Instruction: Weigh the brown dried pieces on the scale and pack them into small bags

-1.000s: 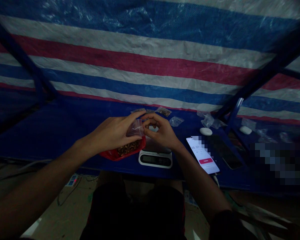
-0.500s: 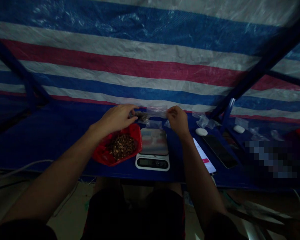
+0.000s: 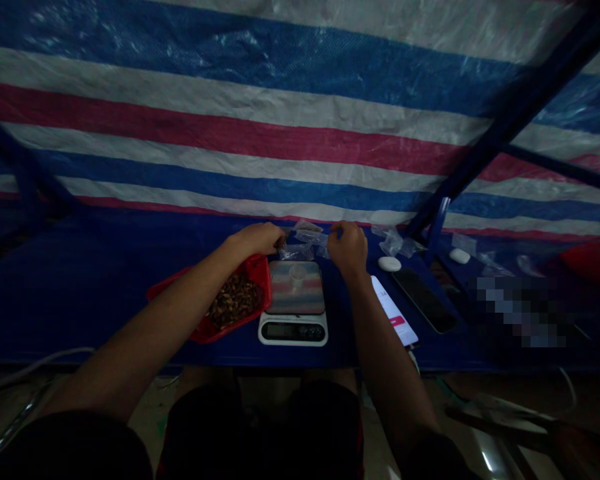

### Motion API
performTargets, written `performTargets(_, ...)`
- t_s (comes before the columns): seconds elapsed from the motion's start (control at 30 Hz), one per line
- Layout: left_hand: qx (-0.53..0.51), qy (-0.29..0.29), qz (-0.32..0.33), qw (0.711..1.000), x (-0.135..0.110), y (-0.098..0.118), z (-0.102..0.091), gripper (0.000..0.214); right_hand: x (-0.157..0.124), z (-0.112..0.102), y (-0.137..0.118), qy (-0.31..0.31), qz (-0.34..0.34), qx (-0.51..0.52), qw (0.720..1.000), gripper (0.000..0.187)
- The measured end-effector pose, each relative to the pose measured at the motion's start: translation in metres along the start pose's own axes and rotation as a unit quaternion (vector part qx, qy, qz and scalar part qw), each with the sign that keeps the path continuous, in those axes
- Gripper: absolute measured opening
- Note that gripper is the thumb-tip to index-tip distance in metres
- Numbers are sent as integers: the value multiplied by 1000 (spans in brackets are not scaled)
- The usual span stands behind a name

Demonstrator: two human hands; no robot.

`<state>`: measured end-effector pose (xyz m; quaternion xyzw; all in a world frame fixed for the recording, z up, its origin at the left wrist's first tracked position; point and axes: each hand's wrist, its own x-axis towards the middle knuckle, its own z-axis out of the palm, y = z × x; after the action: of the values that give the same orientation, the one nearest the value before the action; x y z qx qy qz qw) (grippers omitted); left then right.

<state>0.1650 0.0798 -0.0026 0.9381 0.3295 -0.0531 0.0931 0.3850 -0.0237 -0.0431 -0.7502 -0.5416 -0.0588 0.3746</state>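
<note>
My left hand (image 3: 256,239) and my right hand (image 3: 347,244) reach to the back of the blue table, fingers closed on a small clear plastic bag (image 3: 306,235) stretched between them, above other clear bags (image 3: 296,252). Just in front stands a small white digital scale (image 3: 294,304) with a shiny platform. A red tray (image 3: 257,270) of brown seeds (image 3: 233,300) lies under my left forearm, left of the scale.
A lit phone (image 3: 395,319) and a dark phone (image 3: 422,299) lie right of the scale, with a white oval case (image 3: 389,264), another white case (image 3: 459,255) and more clear bags (image 3: 393,240). A striped tarp (image 3: 280,133) hangs behind; a blue frame post (image 3: 435,227) stands at right.
Both hands moved from above the tray and scale to the back of the table, among the clear bags. The view shifted, so the table contents sit further left.
</note>
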Motion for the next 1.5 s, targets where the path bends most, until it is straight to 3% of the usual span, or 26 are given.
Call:
performTargets(0.3, 16, 41, -16, 999, -5, -3, -2, 30, -5, 10, -15, -8, -36, 135, 990, 20)
performTargets(0.43, -93, 128, -45, 986, -7, -16, -13, 31, -9, 11, -29, -2, -61, 256, 965, 16)
performTargets(0.53, -203, 210, -129, 948, -12, -23, -20, 26, -15, 9, -41, 1, -90, 313, 946, 12)
performTargets(0.63, -343, 247, -190, 886, -24, -23, -27, 11, -23, 4, -53, 4, -121, 352, 928, 10)
performTargets(0.73, -491, 244, -178, 817, -48, -15, -35, 9, -32, -5, -67, -25, -166, 392, 905, 10)
performTargets(0.8, -530, 234, -156, 800, -71, -5, -41, 14, -39, -12, -78, -71, -181, 414, 889, 11)
performTargets(0.93, -523, 212, -130, 815, -120, 18, -39, 23, -53, -26, -96, -173, -199, 458, 849, 26)
performTargets(1.07, -528, 130, -136, 828, -152, 38, -22, 27, -66, -27, -104, -257, -230, 437, 831, 36)
performTargets(1.23, -523, 92, -125, 838, -171, 50, -13, 26, -73, -22, -102, -271, -278, 406, 828, 37)
performTargets(1.37, -501, 103, -113, 852, -178, 57, -15, 27, -71, -23, -100, -288, -307, 400, 814, 25)
performTargets(1.5, -491, 128, -137, 851, -179, 64, -9, 23, -72, -23, -102, -318, -308, 416, 794, 25)
